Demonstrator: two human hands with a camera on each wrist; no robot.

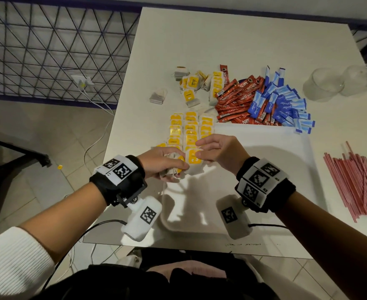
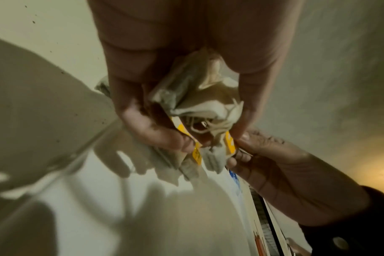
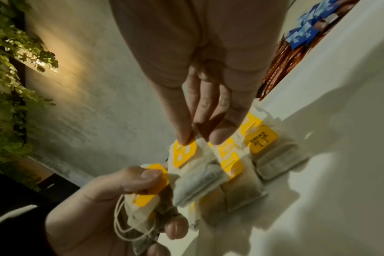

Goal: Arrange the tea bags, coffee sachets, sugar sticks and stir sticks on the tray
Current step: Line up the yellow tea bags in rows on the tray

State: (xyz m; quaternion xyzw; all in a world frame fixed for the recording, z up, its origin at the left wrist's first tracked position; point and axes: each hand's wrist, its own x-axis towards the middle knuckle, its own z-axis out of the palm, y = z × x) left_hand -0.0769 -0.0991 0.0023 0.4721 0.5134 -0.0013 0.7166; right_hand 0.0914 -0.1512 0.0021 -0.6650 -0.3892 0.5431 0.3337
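Observation:
My left hand (image 1: 174, 167) grips a bunch of tea bags (image 1: 170, 169) with yellow tags over the near-left part of the white tray (image 1: 265, 169). In the left wrist view that bunch (image 2: 197, 97) fills the curled fingers (image 2: 156, 135). My right hand (image 1: 202, 153) pinches the yellow tag of one tea bag (image 1: 194, 158) right beside the bunch. The right wrist view shows the pinched tea bag (image 3: 184, 153) hanging from thumb and forefinger (image 3: 184, 136). Neat rows of tea bags (image 1: 189, 131) lie at the tray's far left.
At the back of the table lie loose tea bags (image 1: 194, 85), a heap of red coffee sachets (image 1: 236, 102) and blue sugar sticks (image 1: 286, 107). Red stir sticks (image 1: 356, 182) lie right of the tray. Two clear plastic containers (image 1: 330, 85) stand far right.

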